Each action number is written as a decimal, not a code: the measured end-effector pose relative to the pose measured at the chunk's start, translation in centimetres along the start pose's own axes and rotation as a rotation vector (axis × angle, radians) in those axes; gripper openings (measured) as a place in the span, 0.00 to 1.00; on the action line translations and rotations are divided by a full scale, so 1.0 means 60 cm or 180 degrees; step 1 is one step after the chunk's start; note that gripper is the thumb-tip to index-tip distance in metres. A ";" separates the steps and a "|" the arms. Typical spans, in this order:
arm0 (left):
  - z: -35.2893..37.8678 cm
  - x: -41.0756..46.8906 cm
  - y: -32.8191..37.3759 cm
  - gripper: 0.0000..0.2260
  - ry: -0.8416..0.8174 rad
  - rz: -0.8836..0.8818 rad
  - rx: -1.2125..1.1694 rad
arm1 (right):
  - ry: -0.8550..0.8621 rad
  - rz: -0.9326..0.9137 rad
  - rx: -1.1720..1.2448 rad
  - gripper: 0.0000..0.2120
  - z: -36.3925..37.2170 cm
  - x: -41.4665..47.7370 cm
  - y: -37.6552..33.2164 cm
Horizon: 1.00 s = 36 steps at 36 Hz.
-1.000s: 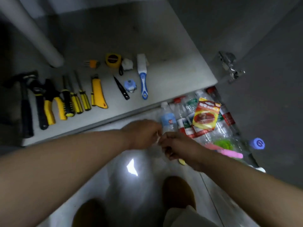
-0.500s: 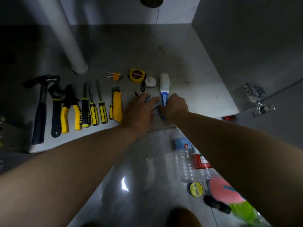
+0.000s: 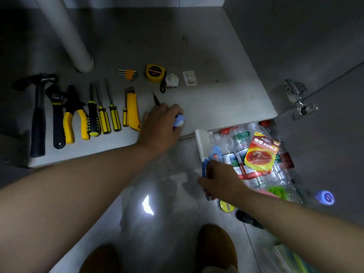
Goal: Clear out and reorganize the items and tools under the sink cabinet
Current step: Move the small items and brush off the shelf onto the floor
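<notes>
Since half a second ago the right hand [image 3: 220, 182] has pulled the brush [image 3: 201, 142] off the cabinet floor [image 3: 216, 99], and the two hands, which met at the brush, are now apart.

Nearest, a brown shoe [image 3: 216, 247] stands on the glossy tiled floor [image 3: 173, 229], with a bright reflection to its left. Just beyond, the right hand has its fingers wrapped round the blue handle of the brush, whose white head points far, over the tiles and beside a heap of clear plastic bottles [image 3: 236, 142]. A red and yellow packet [image 3: 260, 154] lies on the bottles. A yellow-green round lid [image 3: 226, 206] sits just near of the hand, and a blue cap [image 3: 325, 197] lies to the right.

Farther on, the left hand [image 3: 161, 125] rests at the near edge of the cabinet floor, fingers curled over a small blue and white object [image 3: 179, 121]. A thin black tool [image 3: 156, 99] pokes out from under it on the far side.

Left of that hand lies a row: utility knife [image 3: 133, 111], three screwdrivers [image 3: 102, 117], pliers [image 3: 73, 115], wrench [image 3: 57, 117] and hammer [image 3: 38, 115].

Beyond the row are hex keys [image 3: 128, 73], a yellow tape measure [image 3: 155, 73], a white knob [image 3: 172, 80] and a small white card [image 3: 190, 78]. A grey pipe [image 3: 69, 36] rises at far left; a metal hinge [image 3: 297, 97] sits at right.
</notes>
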<state>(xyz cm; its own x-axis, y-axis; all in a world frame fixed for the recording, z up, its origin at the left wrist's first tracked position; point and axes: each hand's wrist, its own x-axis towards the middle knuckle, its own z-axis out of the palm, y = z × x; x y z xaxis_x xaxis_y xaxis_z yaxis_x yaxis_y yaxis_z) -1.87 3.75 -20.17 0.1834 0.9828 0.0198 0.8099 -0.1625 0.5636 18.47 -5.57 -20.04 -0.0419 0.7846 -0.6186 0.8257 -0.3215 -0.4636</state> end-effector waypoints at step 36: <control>0.072 -0.157 -0.145 0.11 -0.1101 -0.0613 -0.0559 | 0.1334 -0.1410 -0.1003 0.22 -0.132 0.289 -0.283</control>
<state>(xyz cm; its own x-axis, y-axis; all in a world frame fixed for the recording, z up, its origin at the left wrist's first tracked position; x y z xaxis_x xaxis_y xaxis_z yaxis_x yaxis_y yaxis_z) -8.25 -4.45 -28.82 0.2384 0.9018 -0.3605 0.7459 0.0677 0.6626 8.16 17.67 -17.88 -0.2446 0.9658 -0.0860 0.9078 0.1969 -0.3703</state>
